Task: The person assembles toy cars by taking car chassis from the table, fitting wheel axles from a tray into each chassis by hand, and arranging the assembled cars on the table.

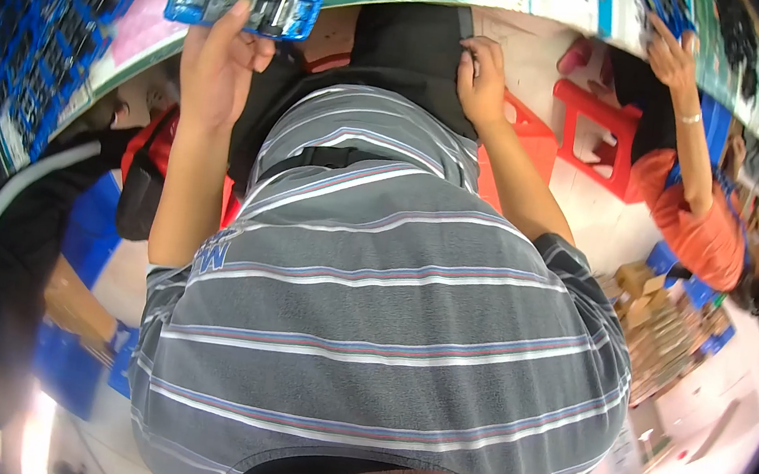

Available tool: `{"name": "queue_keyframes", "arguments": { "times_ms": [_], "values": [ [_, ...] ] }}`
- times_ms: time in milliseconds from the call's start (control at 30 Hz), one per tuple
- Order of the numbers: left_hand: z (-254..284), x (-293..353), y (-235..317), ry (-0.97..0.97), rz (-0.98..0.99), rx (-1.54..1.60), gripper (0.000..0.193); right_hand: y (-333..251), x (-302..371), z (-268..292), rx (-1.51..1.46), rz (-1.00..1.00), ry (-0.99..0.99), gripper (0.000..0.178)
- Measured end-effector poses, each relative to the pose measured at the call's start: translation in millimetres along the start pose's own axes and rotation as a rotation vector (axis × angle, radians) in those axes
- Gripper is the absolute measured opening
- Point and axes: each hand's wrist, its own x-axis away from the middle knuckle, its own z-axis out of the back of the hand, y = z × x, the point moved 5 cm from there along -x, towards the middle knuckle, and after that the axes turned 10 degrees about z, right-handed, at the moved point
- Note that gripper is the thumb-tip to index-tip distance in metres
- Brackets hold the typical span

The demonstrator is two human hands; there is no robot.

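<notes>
My left hand (218,69) is closed around a blue toy car (245,4) at the upper left, over the table's near edge. The car is turned over, so its dark underside and a black wheel face up. My thumb presses on the underside; the fingers behind are partly hidden. My right hand (483,80) rests on my dark-trousered leg below the table edge, fingers loosely bent and apart, holding nothing.
Many blue toy car parts (35,57) lie on the table at the far left. Red plastic stools (597,135) stand to the right. A co-worker in orange (695,221) handles something blue at the upper right. Another person in black (46,208) sits close on my left.
</notes>
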Motion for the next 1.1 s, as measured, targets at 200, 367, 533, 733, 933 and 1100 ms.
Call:
{"name": "queue_keyframes", "arguments": {
  "times_ms": [200,367,533,733,933,1100],
  "values": [
    [-47,-16,2,-0.091,0.069,-0.146,0.019,115,102,-41,-0.198,-0.850,-0.056,0.025],
    [-48,-33,-2,-0.032,0.054,-0.195,0.022,135,134,-86,-0.217,-0.906,-0.159,0.027],
    [-35,-39,-3,-0.038,0.044,-0.158,0.033,139,137,-155,-0.266,-0.920,-0.450,0.032],
    [-31,-43,5,-0.212,0.147,-0.095,0.049,130,149,-204,-0.362,-0.885,-0.528,0.034],
    [-15,-40,16,-0.051,0.053,-0.176,0.054,128,176,-194,-0.335,-0.906,-0.539,0.032],
    [-23,-37,16,-0.087,0.063,-0.173,0.059,143,214,-175,-0.281,-1.028,-0.525,0.027]
  ]
}}
